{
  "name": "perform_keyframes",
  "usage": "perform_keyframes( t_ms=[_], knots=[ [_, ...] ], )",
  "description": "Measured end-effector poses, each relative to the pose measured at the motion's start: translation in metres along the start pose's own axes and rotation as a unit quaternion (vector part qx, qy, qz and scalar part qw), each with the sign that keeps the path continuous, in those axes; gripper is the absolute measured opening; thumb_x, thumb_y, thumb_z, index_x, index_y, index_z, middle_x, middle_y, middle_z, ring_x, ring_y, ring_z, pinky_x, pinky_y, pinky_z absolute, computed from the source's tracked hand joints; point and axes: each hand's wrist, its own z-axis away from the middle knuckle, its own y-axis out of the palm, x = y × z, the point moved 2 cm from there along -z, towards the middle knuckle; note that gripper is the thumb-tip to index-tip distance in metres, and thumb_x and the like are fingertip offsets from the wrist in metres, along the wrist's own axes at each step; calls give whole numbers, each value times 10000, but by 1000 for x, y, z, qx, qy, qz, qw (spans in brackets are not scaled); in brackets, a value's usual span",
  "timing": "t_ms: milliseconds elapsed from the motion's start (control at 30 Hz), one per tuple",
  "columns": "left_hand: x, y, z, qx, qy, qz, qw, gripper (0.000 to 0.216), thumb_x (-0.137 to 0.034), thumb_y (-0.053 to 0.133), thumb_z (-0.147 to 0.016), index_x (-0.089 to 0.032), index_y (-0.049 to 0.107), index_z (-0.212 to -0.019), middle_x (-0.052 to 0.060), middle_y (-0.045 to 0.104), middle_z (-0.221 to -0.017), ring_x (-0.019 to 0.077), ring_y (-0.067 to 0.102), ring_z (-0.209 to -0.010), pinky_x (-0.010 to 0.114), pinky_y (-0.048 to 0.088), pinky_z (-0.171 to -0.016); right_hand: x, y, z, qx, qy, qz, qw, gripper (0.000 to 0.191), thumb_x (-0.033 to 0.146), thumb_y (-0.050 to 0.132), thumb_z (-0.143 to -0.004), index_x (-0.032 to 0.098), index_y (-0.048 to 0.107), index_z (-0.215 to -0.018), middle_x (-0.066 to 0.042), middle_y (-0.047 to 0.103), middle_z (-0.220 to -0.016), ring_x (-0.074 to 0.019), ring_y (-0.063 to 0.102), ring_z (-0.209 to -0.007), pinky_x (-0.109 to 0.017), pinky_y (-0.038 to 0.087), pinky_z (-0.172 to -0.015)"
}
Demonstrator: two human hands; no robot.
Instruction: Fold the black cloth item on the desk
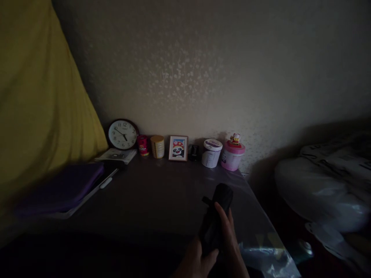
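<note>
A black folded umbrella (213, 229) is held over the near right part of the dark table (153, 193), its thicker end pointing away from me and a short strap sticking out to the left. Around its lower end, my left hand (199, 258) is closed, with the thumb lying across it. My right hand (227, 227) grips the umbrella's right side higher up, fingers pointing toward the far end. Dim light hides the details of its surface and its near end.
Along the wall stand a round clock (123, 134), a red can (143, 146), a yellow-lidded tub (157, 147), a framed panda picture (178, 148), a white tub (211, 153) and a pink tub (232, 156) topped by a figurine. A purple case (63, 187) lies left; plastic bags (319, 189) sit right.
</note>
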Motion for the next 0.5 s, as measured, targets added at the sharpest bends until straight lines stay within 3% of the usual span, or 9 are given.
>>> perform_keyframes(
  t_ms=[100, 200, 333, 500],
  knots=[
    [-9, -3, -1, -15, 60, -67, 996, 669, -343, 531, -723, -181, 292, -1326, 92, 403, -1332, 216, 328, -1255, 327, 210, -1059, -4, 0, 1, 1, 6, -16, 1000, 678, 532, 626, -631, 229, 456, -1214, -11, 654, -913, -233, 609, -864, -324, 503, -699],
    [-18, -9, -3, 10, 84, -37, 996, 826, -301, 561, -710, -218, 91, -1384, 51, 382, -1359, 172, 387, -1219, 290, 287, -1027, -3, 0, 2, -12, 1, -14, 1000, 699, 533, 643, -609, 204, 474, -1203, -37, 655, -923, -246, 611, -855, -332, 503, -695],
    [-15, -16, -12, -51, 129, -132, 982, 671, -367, 485, -780, -236, 194, -1370, 38, 335, -1389, 165, 304, -1273, 297, 234, -1057, -3, -2, -8, -21, -67, 48, 996, 668, 531, 607, -653, 177, 468, -1202, -55, 621, -1046, -252, 554, -1002, -326, 460, -812],
    [1, -20, -32, -82, 136, -290, 944, 682, -290, 489, -778, -275, 156, -1373, 35, 337, -1390, 174, 339, -1254, 317, 289, -1025, -14, -9, -31, -68, -184, 166, 966, 713, 528, 588, -663, 153, 423, -1247, -104, 536, -1168, -281, 450, -1133, -389, 353, -942]
  ],
)
